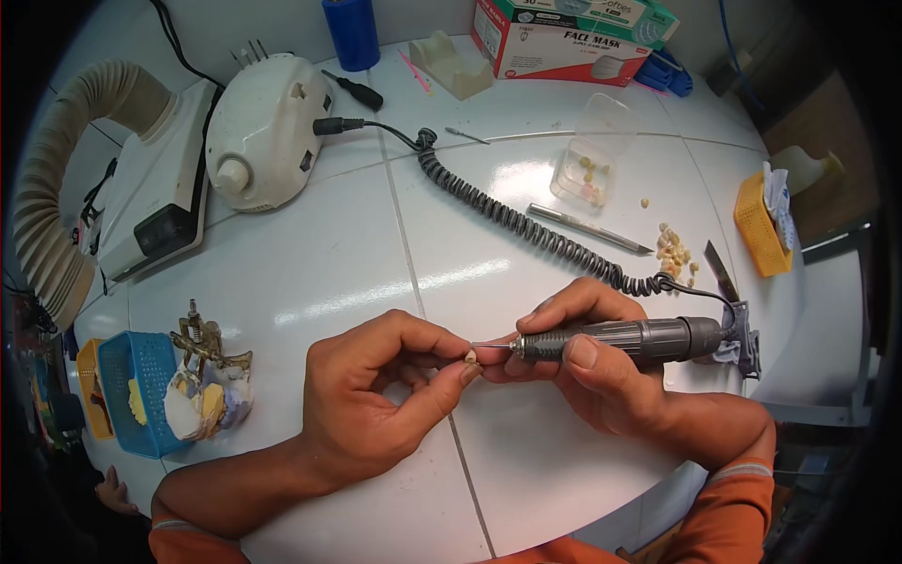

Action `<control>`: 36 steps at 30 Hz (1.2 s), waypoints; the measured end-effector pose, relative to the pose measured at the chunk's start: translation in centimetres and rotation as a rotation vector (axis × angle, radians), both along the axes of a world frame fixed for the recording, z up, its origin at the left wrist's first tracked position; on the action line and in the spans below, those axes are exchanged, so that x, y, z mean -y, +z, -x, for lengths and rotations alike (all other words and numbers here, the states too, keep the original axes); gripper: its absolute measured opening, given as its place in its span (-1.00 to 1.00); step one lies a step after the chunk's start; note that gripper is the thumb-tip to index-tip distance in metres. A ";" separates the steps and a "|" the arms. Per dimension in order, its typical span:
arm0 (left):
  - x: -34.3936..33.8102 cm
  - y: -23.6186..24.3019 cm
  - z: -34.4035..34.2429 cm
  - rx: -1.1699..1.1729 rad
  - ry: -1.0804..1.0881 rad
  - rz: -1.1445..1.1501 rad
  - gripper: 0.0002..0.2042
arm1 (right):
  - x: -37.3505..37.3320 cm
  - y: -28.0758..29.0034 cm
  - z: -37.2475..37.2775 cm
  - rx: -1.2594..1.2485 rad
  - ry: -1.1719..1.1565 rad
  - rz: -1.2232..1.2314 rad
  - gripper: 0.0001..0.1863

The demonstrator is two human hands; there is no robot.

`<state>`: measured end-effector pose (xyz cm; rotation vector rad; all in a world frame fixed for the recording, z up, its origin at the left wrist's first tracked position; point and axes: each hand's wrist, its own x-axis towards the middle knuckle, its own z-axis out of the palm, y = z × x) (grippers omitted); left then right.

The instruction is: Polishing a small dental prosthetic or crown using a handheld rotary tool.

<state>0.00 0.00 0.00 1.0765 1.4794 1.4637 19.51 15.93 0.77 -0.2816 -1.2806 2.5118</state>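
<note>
My left hand [371, 395] pinches a small cream-coloured false tooth [472, 357] between thumb and fingertips, over the middle of the white tiled table. My right hand [620, 390] is wrapped round a dark grey rotary handpiece [658, 340], held nearly level. Its thin bur [492, 345] points left and reaches to the tooth; whether the two touch I cannot tell. From the handpiece's back end a coiled black cord [507, 214] runs to a white control box [263, 132] at the back left.
Beyond my right hand lie a craft knife [590, 228], several loose teeth [672, 252] and a clear plastic box [584, 177]. A brass articulator with a plaster model [193, 404] stands by a blue basket [141, 395] on the left. A hosed white unit [155, 207] is behind.
</note>
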 end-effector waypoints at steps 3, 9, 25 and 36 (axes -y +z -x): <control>0.1 -0.1 -0.1 0.023 0.008 -0.027 -0.86 | 0.1 0.1 0.0 0.031 0.002 -0.015 -0.62; -0.2 0.5 0.2 -0.015 0.005 -0.044 -0.88 | 0.0 0.1 0.0 0.030 -0.004 0.044 -0.61; -0.3 1.7 0.8 -0.105 -0.066 0.026 -0.88 | -0.6 0.4 0.2 0.021 -0.019 -0.007 -0.80; -0.2 1.1 0.3 -0.146 -0.015 -0.025 -0.91 | 0.0 0.8 0.2 0.205 -0.060 -0.100 -0.75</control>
